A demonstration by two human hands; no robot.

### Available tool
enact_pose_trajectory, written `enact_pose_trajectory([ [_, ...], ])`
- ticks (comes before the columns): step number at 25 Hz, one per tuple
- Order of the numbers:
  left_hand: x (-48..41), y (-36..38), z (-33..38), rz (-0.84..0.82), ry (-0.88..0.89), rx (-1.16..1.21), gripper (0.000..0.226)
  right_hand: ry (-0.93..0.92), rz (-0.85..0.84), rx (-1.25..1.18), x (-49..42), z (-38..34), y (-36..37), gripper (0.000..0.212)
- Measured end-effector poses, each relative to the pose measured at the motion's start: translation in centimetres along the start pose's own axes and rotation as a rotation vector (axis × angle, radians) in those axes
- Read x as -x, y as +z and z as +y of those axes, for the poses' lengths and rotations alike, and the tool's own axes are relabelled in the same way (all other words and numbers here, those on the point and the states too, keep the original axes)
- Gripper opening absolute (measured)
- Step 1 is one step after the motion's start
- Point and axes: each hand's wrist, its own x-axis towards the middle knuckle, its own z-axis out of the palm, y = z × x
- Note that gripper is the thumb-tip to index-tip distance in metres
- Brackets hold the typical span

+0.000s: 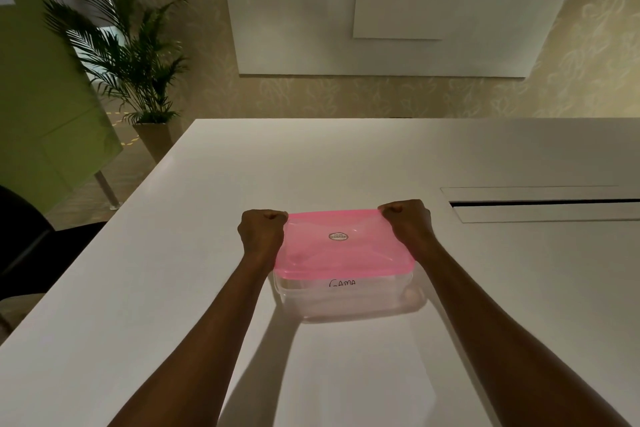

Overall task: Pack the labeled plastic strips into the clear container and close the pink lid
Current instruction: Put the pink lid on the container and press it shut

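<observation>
The lid (pixel 346 246) sits on the container (pixel 346 302) on the table (pixel 311 166). The left hand (pixel 261 229) and right hand (pixel 407 222) each curl round a far corner. The near corners (unpressed) may not latch, and lopsided pressure could skid the container.

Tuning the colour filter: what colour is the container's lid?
Translucent pink; the lid shows best in the head view.

White table (pixel 346 156), potted palm (pixel 128 55) (left), whiteboard (pixel 398 10) on patterned wall (pixel 588 62)
</observation>
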Motion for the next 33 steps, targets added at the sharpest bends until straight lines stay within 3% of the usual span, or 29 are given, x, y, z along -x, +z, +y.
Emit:
enact_pose_trajectory([
  [8,-0.5,0.0,-0.9,-0.004,0.007,-0.002,0.012,-0.014,-0.005,-0.041,-0.1,0.8,0.7,0.026],
  [14,-0.6,0.2,-1.9,-0.013,0.033,-0.017,0.025,0.163,-0.094,-0.382,0.1,1.3,0.6,0.022],
  [16,-0.6,0.3,-2.2,-0.025,0.016,-0.006,0.020,0.214,-0.164,-0.584,0.3,1.6,0.4,0.026],
  [18,-0.4,0.3,-2.3,-0.026,-0.038,0.043,0.013,0.266,-0.243,-0.579,0.4,1.4,-0.2,0.030],
  [23,-1.0,-0.1,-1.9,-0.119,-0.159,0.105,0.020,0.337,-0.222,-0.550,0.6,0.9,-0.3,0.007],
  [25,-1.0,-0.4,-1.9,-0.159,-0.086,0.006,0.023,0.304,-0.214,-0.478,0.6,1.0,-0.2,0.007],
  [29,-0.7,0.7,-1.2,-0.188,0.238,-0.410,0.035,0.209,-0.253,-0.367,0.1,1.3,-0.5,0.004],
  [33,-0.1,3.7,0.4,-0.331,0.543,-0.771,0.041,0.226,-0.276,-0.270,-0.6,1.6,-0.9,0.042],
])
